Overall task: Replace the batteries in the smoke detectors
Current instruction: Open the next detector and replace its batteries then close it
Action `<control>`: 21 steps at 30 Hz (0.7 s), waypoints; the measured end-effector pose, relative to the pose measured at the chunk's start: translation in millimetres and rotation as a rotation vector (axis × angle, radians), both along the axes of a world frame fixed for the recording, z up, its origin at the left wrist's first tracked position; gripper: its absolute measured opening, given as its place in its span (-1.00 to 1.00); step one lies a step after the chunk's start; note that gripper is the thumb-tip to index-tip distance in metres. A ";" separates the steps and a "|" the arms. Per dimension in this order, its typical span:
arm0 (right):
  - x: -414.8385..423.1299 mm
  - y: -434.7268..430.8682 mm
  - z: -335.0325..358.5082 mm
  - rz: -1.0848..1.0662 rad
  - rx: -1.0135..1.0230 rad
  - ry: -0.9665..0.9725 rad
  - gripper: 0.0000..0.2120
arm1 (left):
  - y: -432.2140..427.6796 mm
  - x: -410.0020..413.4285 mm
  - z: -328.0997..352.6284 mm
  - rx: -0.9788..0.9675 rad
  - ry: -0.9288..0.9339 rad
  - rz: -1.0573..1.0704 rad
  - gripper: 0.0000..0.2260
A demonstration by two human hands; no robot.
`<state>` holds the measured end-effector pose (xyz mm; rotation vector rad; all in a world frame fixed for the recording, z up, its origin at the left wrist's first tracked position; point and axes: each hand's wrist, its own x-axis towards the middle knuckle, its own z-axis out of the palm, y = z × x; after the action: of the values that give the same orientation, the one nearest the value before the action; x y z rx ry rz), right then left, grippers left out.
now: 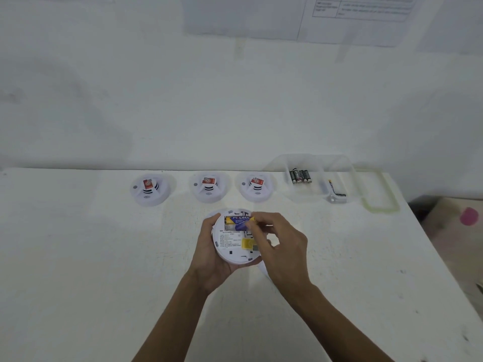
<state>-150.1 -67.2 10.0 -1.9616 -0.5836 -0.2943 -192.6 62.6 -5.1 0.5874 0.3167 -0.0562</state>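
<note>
— What is coloured at the centre of the frame?
— A yellow-and-blue battery with white lettering is seen in the white opened detector, where black print and a yellow sticker are shown.
— And above it?
— Red labels and black slots are borne by the left detector, the middle detector and the right detector, all white. To the right, black batteries are kept in a clear box. The white table is flecked with dark specks.

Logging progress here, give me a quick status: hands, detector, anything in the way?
Left hand cradles upturned detector. Right hand fingers pinch yellow-blue battery in its compartment. Nothing in the way.
</note>
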 end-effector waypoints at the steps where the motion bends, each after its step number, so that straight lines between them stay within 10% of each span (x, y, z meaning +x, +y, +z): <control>1: -0.3 0.1 -1.9 -0.011 0.002 0.002 -0.72 | 0.4 -0.4 0.5 0.004 -0.012 0.012 -0.61; 15: -16.4 17.0 -12.8 -0.177 0.013 0.030 -0.73 | -1.8 -3.5 3.2 0.128 -0.065 0.050 -0.50; 18: -18.6 17.3 -14.3 -0.168 -0.040 -0.071 -0.63 | 4.1 -1.9 -3.4 0.308 -0.029 0.098 -0.83; 21: -16.0 15.5 -17.4 -0.145 -0.105 -0.177 -0.57 | 9.1 2.9 -15.0 0.210 0.013 0.084 -0.41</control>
<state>-166.1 -51.8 -7.4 -2.0972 -0.5808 -0.5414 -189.6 71.7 -20.0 0.7809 0.3621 0.0547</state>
